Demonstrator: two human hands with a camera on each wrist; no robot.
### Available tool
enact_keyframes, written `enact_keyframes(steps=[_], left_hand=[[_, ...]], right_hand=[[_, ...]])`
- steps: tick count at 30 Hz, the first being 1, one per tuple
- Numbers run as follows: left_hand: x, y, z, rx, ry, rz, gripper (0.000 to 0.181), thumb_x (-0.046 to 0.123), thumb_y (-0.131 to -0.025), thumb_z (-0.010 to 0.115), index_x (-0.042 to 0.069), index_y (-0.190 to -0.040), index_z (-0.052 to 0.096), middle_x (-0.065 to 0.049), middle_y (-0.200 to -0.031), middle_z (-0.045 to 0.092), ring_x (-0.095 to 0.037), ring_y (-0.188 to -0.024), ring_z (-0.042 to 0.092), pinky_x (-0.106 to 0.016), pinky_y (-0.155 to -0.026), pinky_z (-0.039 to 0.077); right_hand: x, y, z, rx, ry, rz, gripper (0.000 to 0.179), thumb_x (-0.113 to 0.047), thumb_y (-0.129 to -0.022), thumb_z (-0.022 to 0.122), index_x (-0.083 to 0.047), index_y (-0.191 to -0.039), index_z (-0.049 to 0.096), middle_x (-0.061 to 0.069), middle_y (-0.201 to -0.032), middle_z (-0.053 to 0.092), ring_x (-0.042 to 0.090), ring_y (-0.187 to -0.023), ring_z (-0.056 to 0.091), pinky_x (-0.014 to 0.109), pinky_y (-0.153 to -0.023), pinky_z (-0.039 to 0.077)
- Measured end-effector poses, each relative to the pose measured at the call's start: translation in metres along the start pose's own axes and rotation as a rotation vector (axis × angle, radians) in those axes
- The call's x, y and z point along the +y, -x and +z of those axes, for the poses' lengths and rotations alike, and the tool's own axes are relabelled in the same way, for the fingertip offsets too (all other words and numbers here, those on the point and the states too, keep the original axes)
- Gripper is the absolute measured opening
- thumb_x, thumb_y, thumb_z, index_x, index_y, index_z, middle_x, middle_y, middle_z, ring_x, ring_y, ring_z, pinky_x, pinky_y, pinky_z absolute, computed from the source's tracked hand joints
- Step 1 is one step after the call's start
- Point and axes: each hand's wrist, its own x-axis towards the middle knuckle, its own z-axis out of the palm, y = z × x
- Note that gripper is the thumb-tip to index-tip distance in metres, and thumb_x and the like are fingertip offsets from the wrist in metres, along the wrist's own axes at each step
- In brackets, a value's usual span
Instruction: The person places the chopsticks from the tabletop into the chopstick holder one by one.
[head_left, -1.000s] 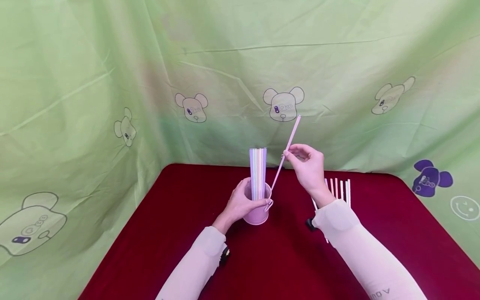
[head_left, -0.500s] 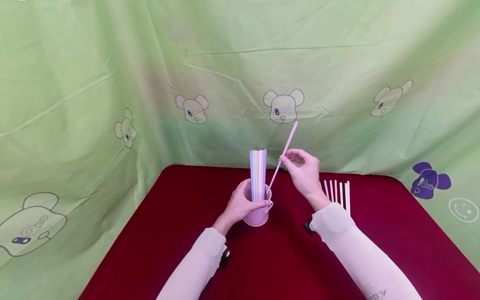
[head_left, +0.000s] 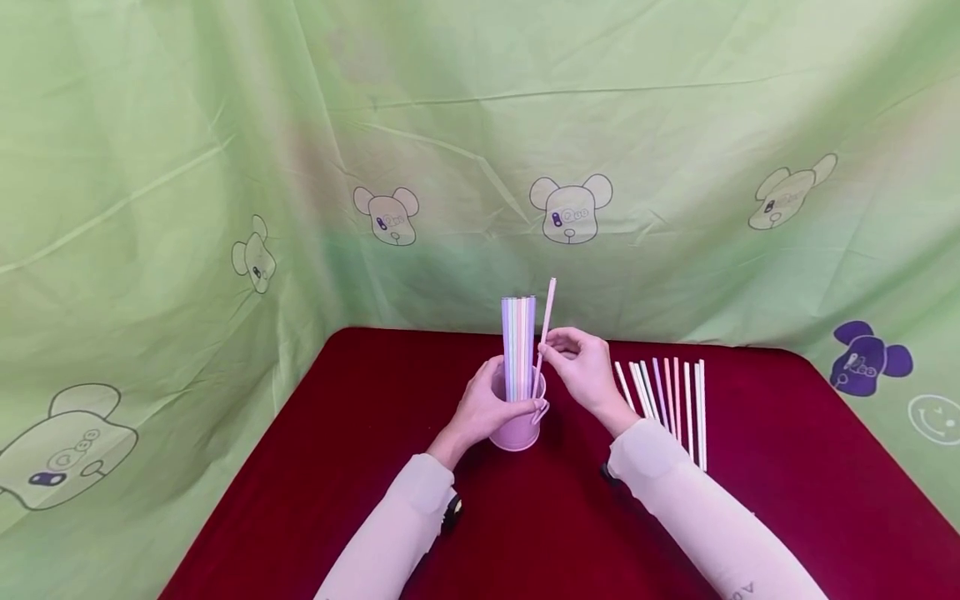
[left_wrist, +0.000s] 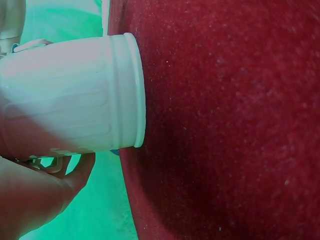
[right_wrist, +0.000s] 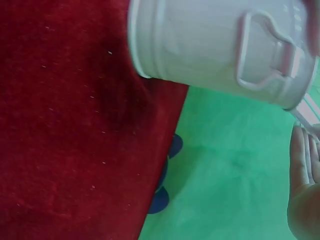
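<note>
A small pink bucket (head_left: 514, 433) with a side handle stands on the red tabletop, holding an upright bunch of pastel straws (head_left: 517, 342). My left hand (head_left: 482, 408) grips it from the left, thumb along the front near the rim; in the left wrist view the bucket (left_wrist: 75, 95) appears sideways with its base at the cloth. My right hand (head_left: 581, 367) pinches a pink straw (head_left: 548, 312) between thumb and fingertips. That straw is nearly upright, its lower end inside the bucket's right side. In the right wrist view the bucket's handle (right_wrist: 267, 50) hangs above my right hand (right_wrist: 305, 185).
Several loose straws (head_left: 675, 392) in white, purple and pink lie side by side on the red cloth (head_left: 315, 467) at right, partly behind my right forearm. A green curtain (head_left: 465, 125) with bear-head prints hangs behind and left of the table.
My right hand has moved left and down with the pink straw, which has turned from slanted to nearly upright as its lower end went into the bucket. My left hand has stayed put.
</note>
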Motion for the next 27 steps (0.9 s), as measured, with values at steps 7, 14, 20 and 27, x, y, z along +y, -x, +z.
enact_keyframes(steps=[7,14,20,27], left_hand=[[0.001,0.0,0.001,-0.005,0.006,0.003,0.083,0.039,-0.073,0.091,0.017,-0.143,0.053,-0.002,-0.134,0.058,-0.018,-0.118,0.059,-0.044,-0.103,0.049],[-0.001,-0.001,0.001,-0.011,0.031,0.017,0.084,0.035,-0.072,0.092,0.015,-0.143,0.052,-0.006,-0.135,0.058,-0.022,-0.117,0.06,-0.047,-0.102,0.049],[-0.002,-0.002,0.0,-0.004,0.024,0.008,0.085,0.035,-0.072,0.092,0.015,-0.144,0.052,-0.007,-0.134,0.058,-0.026,-0.119,0.059,-0.053,-0.105,0.047],[-0.002,-0.002,0.0,0.002,0.007,0.0,0.085,0.036,-0.072,0.092,0.014,-0.143,0.052,-0.005,-0.132,0.059,-0.022,-0.118,0.059,-0.051,-0.105,0.048]], right_hand=[[0.007,0.009,0.007,-0.051,0.052,-0.045,0.012,0.0,-0.088,0.078,0.004,-0.099,0.074,0.015,-0.087,0.075,0.022,-0.081,0.072,0.021,-0.075,0.059],[0.012,0.016,0.009,-0.072,0.039,-0.018,0.015,0.002,-0.088,0.077,0.006,-0.102,0.072,0.018,-0.091,0.074,0.03,-0.086,0.072,0.033,-0.08,0.061],[0.012,0.014,0.002,-0.08,0.07,0.014,0.02,-0.004,-0.09,0.078,0.005,-0.107,0.071,0.015,-0.095,0.074,0.025,-0.089,0.072,0.028,-0.081,0.06],[0.018,0.01,-0.021,-0.064,0.191,-0.019,0.026,-0.003,-0.091,0.074,0.006,-0.115,0.067,0.02,-0.1,0.072,0.031,-0.091,0.071,0.04,-0.082,0.06]])
